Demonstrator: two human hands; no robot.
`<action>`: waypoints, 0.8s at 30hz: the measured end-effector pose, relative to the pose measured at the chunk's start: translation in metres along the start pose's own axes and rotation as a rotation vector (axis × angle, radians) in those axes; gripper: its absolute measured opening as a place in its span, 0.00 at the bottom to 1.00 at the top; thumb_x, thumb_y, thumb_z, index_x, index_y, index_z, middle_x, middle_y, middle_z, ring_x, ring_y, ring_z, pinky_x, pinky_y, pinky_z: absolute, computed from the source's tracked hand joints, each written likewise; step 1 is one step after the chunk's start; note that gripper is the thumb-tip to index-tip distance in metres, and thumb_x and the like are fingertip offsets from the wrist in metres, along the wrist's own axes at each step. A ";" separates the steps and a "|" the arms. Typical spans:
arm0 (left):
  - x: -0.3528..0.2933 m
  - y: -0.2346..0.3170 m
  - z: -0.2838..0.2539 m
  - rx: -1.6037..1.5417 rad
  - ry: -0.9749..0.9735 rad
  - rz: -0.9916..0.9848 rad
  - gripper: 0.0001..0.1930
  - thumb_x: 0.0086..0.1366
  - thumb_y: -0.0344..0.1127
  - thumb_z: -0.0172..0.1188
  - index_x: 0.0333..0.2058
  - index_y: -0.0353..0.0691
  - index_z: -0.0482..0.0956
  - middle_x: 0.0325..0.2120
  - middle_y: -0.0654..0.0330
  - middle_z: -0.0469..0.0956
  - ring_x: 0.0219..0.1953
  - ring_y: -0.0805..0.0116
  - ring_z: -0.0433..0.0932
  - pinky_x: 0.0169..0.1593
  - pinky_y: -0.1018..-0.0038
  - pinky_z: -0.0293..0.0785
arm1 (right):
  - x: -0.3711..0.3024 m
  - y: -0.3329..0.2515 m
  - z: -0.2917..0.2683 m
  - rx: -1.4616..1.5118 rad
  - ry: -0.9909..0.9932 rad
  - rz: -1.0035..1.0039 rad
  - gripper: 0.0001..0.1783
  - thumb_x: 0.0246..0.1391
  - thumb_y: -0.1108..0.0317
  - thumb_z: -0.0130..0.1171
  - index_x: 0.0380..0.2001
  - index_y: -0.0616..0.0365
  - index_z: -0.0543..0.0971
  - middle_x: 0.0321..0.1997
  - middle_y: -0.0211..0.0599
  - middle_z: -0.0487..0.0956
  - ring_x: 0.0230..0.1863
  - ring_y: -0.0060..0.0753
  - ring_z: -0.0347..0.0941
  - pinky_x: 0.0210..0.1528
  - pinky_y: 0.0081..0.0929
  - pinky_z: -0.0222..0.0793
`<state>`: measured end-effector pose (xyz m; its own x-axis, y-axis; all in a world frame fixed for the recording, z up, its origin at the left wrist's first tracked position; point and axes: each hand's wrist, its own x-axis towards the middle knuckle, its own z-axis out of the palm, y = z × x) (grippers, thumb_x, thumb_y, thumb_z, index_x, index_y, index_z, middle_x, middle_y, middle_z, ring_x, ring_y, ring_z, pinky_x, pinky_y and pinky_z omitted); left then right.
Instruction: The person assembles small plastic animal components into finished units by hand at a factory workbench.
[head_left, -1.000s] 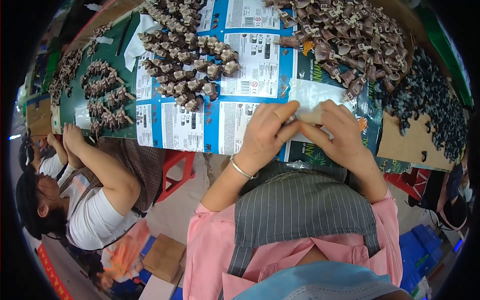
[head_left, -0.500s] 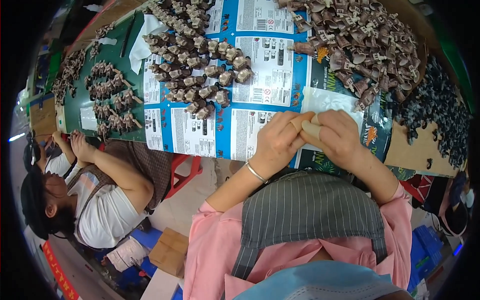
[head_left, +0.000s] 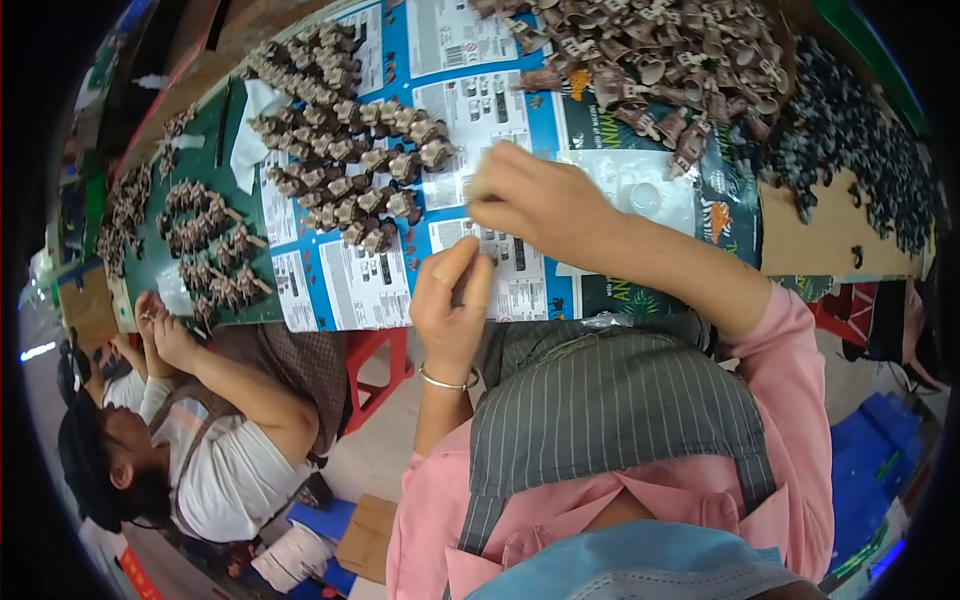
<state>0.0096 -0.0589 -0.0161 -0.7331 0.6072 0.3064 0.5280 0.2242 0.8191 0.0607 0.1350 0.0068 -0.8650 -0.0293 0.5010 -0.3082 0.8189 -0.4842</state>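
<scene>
My right hand (head_left: 545, 198) reaches left across the printed sheet (head_left: 390, 290), its fingers curled in beside the rows of small brown-and-beige figures (head_left: 350, 150). Motion blurs its fingertips, and whatever they pinch cannot be made out. Lower down, close to the table's front edge, my left hand (head_left: 448, 305) is over the sheet with bent fingers and a gap between two of them. No object shows in that gap. Pale covers sit on some fingertips. A heap of brown plastic parts (head_left: 660, 60) lies beyond my right forearm.
A clear plastic bag (head_left: 610, 175) lies on the sheet. Black small parts (head_left: 850, 130) spread over cardboard (head_left: 840, 235) at the right. On the left, a green mat (head_left: 235, 165) carries more figures, near a co-worker (head_left: 220, 440) seated beside a red stool (head_left: 380, 370).
My hands were together above the clear bag and have separated. The right one has swung left toward the rows of figures; the left one has drawn left and down. The view has shifted slightly.
</scene>
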 end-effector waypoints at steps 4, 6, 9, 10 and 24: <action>-0.004 0.010 0.000 0.058 -0.014 -0.029 0.12 0.56 0.21 0.67 0.41 0.35 0.82 0.34 0.53 0.81 0.35 0.61 0.79 0.41 0.71 0.75 | 0.022 0.006 0.027 -0.021 0.096 -0.106 0.05 0.46 0.70 0.60 0.29 0.56 0.77 0.41 0.29 0.72 0.48 0.32 0.71 0.30 0.24 0.77; -0.003 0.008 0.004 0.111 -0.036 -0.010 0.12 0.56 0.22 0.68 0.40 0.35 0.82 0.32 0.54 0.80 0.33 0.60 0.78 0.38 0.70 0.74 | 0.023 0.001 0.029 -0.014 0.119 -0.068 0.06 0.50 0.69 0.58 0.32 0.55 0.78 0.44 0.31 0.73 0.49 0.33 0.71 0.31 0.24 0.77; 0.004 0.009 0.004 0.123 -0.090 0.020 0.12 0.57 0.24 0.67 0.40 0.35 0.81 0.31 0.54 0.79 0.32 0.58 0.76 0.36 0.68 0.72 | 0.011 -0.019 0.009 0.074 0.171 0.007 0.10 0.51 0.68 0.58 0.39 0.53 0.79 0.46 0.31 0.74 0.44 0.33 0.74 0.33 0.26 0.77; 0.012 0.007 0.012 0.115 -0.157 0.116 0.12 0.57 0.24 0.66 0.41 0.35 0.81 0.32 0.54 0.79 0.33 0.56 0.76 0.37 0.67 0.72 | -0.001 -0.019 0.000 0.146 0.197 0.102 0.13 0.52 0.68 0.58 0.43 0.52 0.79 0.46 0.31 0.75 0.42 0.33 0.75 0.34 0.27 0.76; 0.122 0.064 0.112 0.312 -0.503 0.696 0.20 0.59 0.22 0.54 0.51 0.40 0.77 0.48 0.54 0.76 0.48 0.53 0.74 0.50 0.64 0.74 | -0.206 0.072 -0.175 -0.900 0.526 0.736 0.20 0.57 0.60 0.60 0.52 0.53 0.76 0.50 0.40 0.75 0.54 0.48 0.69 0.56 0.38 0.65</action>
<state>0.0022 0.1150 0.0196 0.0287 0.9267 0.3747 0.9267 -0.1652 0.3375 0.2860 0.3006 -0.0054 -0.3924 0.6554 0.6453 0.7294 0.6492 -0.2158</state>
